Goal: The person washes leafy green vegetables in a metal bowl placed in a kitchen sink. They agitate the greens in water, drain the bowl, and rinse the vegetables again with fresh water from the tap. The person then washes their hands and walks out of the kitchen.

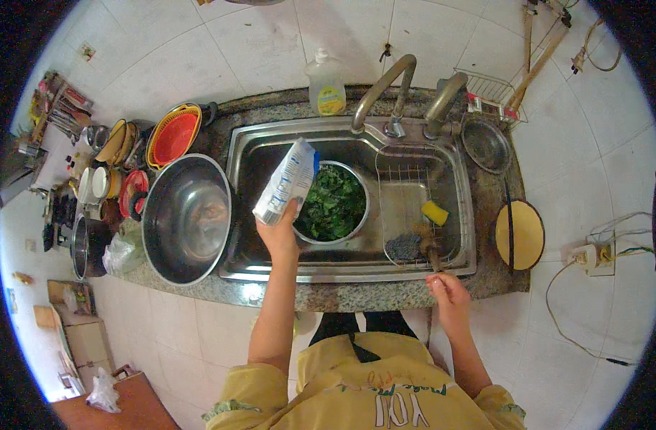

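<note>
My left hand [279,236] grips the lower end of a white and blue plastic packet [288,183], held tilted over the left side of a metal pot [367,209]. Leafy greens [334,206] fill that pot, which stands in the steel sink [260,252]. The packet hides part of the pot's rim. My right hand [451,292] is at the sink's front edge with its fingers closed; what they hold, if anything, I cannot make out. Just beyond those fingers is a brown handle-like piece [433,256], beside a dark scouring pad [404,247].
A wire rack [407,172] sits in the sink's right part, with a yellow sponge [435,213]. A large metal basin [188,215] stands left on the granite counter [357,294]. Behind are a soap bottle [327,86] and a curved faucet [385,82]. A strainer [487,145] lies right.
</note>
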`<state>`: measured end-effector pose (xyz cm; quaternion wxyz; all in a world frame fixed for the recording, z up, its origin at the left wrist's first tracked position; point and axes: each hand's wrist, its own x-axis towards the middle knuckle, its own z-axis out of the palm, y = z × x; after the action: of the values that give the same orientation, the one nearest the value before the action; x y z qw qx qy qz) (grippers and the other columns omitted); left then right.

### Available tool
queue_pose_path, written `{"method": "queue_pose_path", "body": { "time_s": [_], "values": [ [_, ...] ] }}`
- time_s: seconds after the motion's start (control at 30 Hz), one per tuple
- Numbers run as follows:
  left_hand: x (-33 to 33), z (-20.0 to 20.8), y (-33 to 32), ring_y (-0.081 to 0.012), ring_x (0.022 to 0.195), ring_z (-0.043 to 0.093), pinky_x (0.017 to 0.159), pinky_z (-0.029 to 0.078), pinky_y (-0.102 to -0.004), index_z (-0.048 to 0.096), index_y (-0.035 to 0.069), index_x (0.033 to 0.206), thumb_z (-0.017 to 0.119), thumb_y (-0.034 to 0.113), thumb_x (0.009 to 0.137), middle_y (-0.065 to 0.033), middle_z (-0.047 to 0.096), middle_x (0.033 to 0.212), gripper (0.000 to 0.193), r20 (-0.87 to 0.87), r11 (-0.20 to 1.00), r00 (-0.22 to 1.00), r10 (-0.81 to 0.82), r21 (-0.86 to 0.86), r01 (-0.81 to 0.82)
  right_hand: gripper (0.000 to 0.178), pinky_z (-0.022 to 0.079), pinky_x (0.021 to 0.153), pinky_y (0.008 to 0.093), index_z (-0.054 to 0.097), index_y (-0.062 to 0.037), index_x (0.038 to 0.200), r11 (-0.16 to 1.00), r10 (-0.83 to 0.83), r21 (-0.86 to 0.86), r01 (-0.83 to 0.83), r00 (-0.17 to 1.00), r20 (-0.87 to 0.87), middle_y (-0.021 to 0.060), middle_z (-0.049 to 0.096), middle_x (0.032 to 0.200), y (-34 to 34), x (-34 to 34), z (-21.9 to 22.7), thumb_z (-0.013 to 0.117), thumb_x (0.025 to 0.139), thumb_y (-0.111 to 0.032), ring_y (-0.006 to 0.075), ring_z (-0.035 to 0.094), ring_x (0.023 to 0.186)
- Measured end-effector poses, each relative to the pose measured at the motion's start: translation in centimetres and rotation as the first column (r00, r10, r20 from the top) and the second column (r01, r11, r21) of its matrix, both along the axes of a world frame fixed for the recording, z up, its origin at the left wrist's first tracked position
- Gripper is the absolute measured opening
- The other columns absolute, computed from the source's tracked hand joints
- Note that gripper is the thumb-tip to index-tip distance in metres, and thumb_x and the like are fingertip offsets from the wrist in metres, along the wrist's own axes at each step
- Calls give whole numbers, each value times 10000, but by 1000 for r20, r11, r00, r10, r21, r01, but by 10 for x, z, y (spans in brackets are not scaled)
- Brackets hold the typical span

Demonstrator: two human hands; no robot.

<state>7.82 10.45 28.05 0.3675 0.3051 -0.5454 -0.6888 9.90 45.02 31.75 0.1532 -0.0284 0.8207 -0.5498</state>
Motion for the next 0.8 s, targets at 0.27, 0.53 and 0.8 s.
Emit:
{"method": "queue_pose_path", "body": {
  "time_s": [0.27,0.53,0.8],
  "values": [
    [-13,-12,2,-197,979,598,861,469,-315,516,-14,1176,743,-23,716,-95,618,1095,513,-21,998,999,-39,41,40,208,495,756,277,654,-24,1007,994,-87,-62,92,993,78,66,655,942,13,-18,-1,542,918,-174,152,622,836],
    [-21,-11,2,-199,989,591,871,458,-319,514,-12,1179,747,-27,706,-96,609,1110,528,-48,999,999,-7,48,9,213,497,765,281,649,-6,1013,997,-61,-50,66,994,94,79,658,978,12,-27,-6,538,924,-164,154,630,864],
    [46,-11,-3,-204,1015,562,891,441,-321,507,-24,1179,773,26,703,-108,580,1131,549,103,993,988,111,21,-114,213,504,762,269,645,-17,1015,996,-69,-53,75,993,100,72,664,967,11,-36,-7,543,929,-183,146,637,852]
  ]
}}
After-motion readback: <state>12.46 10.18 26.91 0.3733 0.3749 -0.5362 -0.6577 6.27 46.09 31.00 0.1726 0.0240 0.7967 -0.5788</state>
